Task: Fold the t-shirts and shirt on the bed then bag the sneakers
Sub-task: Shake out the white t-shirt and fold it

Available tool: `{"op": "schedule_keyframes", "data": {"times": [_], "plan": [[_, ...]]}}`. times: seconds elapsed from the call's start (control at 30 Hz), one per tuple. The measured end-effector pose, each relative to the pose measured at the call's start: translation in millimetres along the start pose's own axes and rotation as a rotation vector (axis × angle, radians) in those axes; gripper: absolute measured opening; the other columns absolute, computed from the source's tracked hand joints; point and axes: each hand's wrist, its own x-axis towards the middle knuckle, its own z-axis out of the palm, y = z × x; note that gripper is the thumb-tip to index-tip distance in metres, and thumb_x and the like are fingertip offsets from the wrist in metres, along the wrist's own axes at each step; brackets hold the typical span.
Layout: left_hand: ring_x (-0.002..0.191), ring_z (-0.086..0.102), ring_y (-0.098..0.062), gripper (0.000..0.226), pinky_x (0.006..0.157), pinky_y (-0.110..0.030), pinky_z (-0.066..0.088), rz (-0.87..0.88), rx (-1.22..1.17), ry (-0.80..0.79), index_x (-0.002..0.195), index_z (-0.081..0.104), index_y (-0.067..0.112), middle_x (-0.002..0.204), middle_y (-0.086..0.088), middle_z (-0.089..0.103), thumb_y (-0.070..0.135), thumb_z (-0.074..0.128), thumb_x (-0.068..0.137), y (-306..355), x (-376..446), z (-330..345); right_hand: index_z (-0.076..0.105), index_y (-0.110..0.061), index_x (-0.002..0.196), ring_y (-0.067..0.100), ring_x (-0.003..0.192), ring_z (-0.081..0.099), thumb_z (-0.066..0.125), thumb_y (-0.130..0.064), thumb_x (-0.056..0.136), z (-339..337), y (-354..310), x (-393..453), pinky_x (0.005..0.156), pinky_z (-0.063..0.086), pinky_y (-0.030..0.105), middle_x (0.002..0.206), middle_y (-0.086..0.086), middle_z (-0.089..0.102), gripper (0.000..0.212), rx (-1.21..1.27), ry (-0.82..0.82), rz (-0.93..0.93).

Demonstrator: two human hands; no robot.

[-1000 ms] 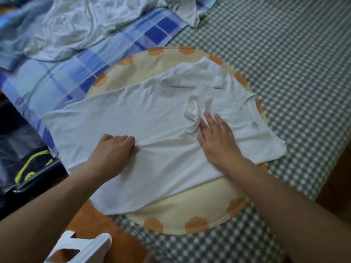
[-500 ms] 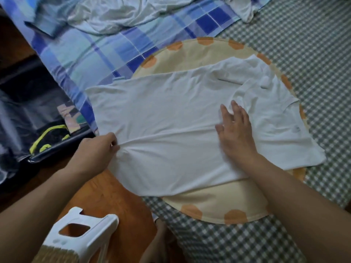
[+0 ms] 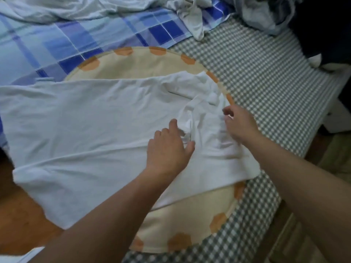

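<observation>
A white t-shirt (image 3: 85, 120) lies spread across a round cream mat (image 3: 136, 67) with orange patches on the bed, its hem hanging off the bed's left edge. My left hand (image 3: 169, 147) rests on the shirt's middle with fingers spread near a bunched fold. My right hand (image 3: 239, 124) is at the shirt's upper right, by the sleeve and collar area, its fingers curled into the cloth; the image is blurred there. No sneakers are in sight.
A blue checked blanket (image 3: 66, 38) and crumpled pale garments (image 3: 57, 8) lie at the back. A grey gingham sheet (image 3: 266, 76) covers the bed on the right. Dark clothing (image 3: 322, 31) sits at the far right. Wooden floor (image 3: 19, 215) lies at the lower left.
My left hand has let go of the shirt's left edge and moved right to the middle. My right hand has shifted right toward the sleeve. The view has swung right.
</observation>
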Motion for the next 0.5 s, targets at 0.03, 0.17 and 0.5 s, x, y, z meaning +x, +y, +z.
{"op": "schedule_keyframes", "data": {"times": [0.03,0.17,0.5], "plan": [[0.111,0.056,-0.033,0.076,0.090,-0.045,0.047,-0.046,0.029,0.027,0.149,0.026,0.017,0.117,-0.008,0.063,0.055,0.056,0.091,9.7,11.4,8.5,0.062,-0.019,0.127,0.021,0.115,0.059,0.057,-0.023,0.099,2.6,-4.5,12.3,0.094,0.045,0.031,0.128,0.001,0.062,0.029,0.022,-0.017,-0.013],[0.096,0.057,-0.031,0.061,0.078,-0.041,0.043,-0.151,-0.110,0.145,0.148,0.029,0.018,0.102,-0.008,0.062,0.026,0.055,0.094,34.3,39.5,25.5,0.060,-0.017,0.121,0.016,0.104,0.055,0.071,-0.031,0.089,17.1,-27.6,51.3,0.088,0.047,0.030,0.115,-0.004,0.055,0.036,0.063,-0.155,-0.070],[0.077,0.071,-0.022,0.029,0.070,-0.034,0.057,-0.626,-1.064,0.162,0.103,0.067,0.009,0.091,-0.006,0.076,-0.014,0.063,0.085,6.1,49.0,6.4,0.063,-0.017,0.094,0.019,0.084,0.064,0.063,-0.024,0.094,-10.0,-8.5,65.0,0.081,0.053,0.040,0.090,-0.003,0.068,0.007,0.539,-0.309,-0.200]]}}
